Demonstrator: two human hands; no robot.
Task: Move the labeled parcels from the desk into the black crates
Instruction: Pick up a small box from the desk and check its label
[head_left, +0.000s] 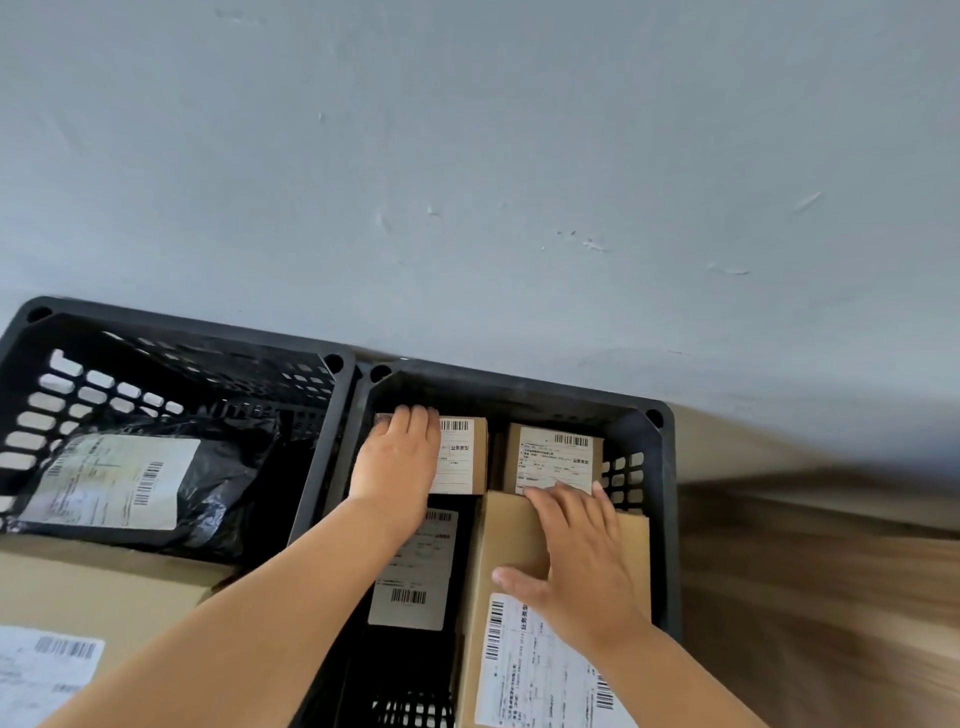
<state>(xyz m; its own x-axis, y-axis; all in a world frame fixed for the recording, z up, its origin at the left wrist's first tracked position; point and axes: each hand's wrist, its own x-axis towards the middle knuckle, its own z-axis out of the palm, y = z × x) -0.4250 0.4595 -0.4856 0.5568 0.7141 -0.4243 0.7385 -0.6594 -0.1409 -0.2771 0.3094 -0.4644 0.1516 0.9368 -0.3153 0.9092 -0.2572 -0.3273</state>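
Two crates: we see the left crate (171, 338) and the right crate (519, 387) side by side at mid-frame, against a grey wall (467, 156).
Left hand: our left hand (397, 462) lies on a small box (462, 457) at the back left of the right crate, fingers pressed together and curled over its far edge.
Right hand: our right hand (582, 561) rests flat on a long box (511, 545) at lower centre-right, fingers spread, tips touching a second small box (553, 457).
Between them: a black mailer (415, 571), its label upward.
Left crate holds: a black bag (218, 478) with a label.
Lower left: a large carton (93, 587).
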